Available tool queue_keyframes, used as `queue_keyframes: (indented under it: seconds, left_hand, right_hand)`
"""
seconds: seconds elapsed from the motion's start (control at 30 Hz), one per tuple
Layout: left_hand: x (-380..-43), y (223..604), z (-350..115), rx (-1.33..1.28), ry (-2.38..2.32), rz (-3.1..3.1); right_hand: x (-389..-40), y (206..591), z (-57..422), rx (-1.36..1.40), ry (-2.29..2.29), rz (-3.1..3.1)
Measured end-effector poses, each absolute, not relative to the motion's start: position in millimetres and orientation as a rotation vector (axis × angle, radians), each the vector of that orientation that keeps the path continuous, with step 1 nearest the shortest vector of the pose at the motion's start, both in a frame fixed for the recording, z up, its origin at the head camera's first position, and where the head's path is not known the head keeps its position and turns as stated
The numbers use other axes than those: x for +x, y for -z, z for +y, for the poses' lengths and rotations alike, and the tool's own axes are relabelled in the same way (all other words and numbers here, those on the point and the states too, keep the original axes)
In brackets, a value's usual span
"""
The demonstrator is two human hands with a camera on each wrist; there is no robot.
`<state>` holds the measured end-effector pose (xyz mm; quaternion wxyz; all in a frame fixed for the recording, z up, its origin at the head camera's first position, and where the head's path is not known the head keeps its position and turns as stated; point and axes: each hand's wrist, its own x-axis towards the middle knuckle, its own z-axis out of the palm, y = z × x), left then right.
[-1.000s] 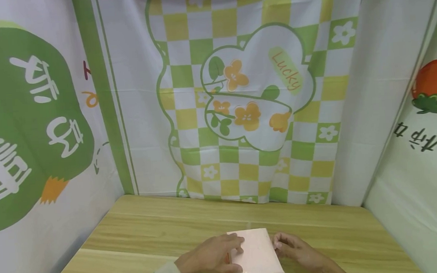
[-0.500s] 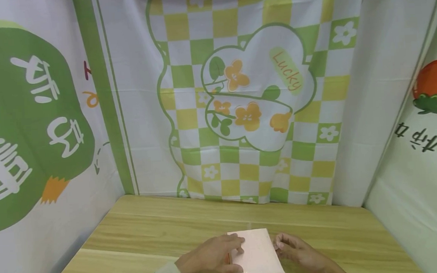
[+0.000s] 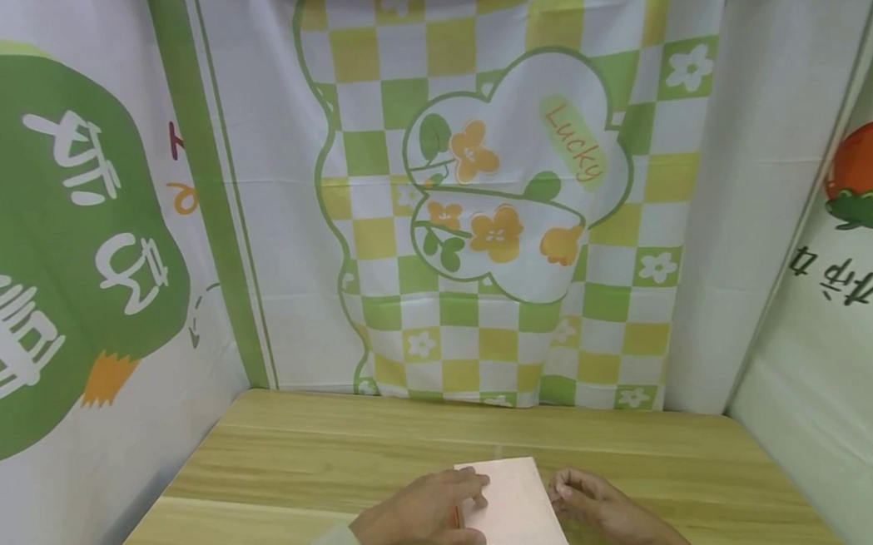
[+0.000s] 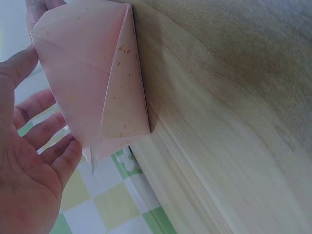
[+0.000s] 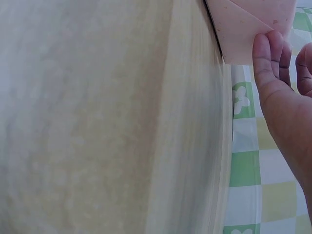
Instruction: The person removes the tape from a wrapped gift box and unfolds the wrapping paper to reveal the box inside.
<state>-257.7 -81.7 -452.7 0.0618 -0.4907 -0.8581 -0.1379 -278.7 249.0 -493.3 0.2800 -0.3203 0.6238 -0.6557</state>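
Note:
A box wrapped in pale pink paper (image 3: 509,506) with gold flecks sits on the wooden table, its folded end (image 4: 78,63) showing in the left wrist view. My left hand (image 3: 436,506) rests on the box's top left edge, thumb and fingers spread. On the other side, my right hand (image 3: 597,504) has its fingers curled close to the box's side, thumb and forefinger together at a small see-through strip. Fingertips of that hand touch the folded paper (image 5: 243,29) in the right wrist view. A clear strip (image 4: 93,158) sticks out from the box's far edge.
The wooden table (image 3: 305,447) meets a checked green and yellow curtain (image 3: 500,335) at the back. Printed cloth walls stand at the left (image 3: 137,407) and right (image 3: 826,390).
My right hand has drawn very slightly back from the box's side. The left hand and the box stay almost still.

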Motion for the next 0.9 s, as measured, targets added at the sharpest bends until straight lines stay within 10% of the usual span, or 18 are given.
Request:
queue_keyframes:
  seconds: [0.9]
  left_hand:
    - [-247, 460, -85, -1.293, 0.458, -2.659]
  right_hand:
    - [-261, 490, 268, -0.778, 1.834, 2.238]
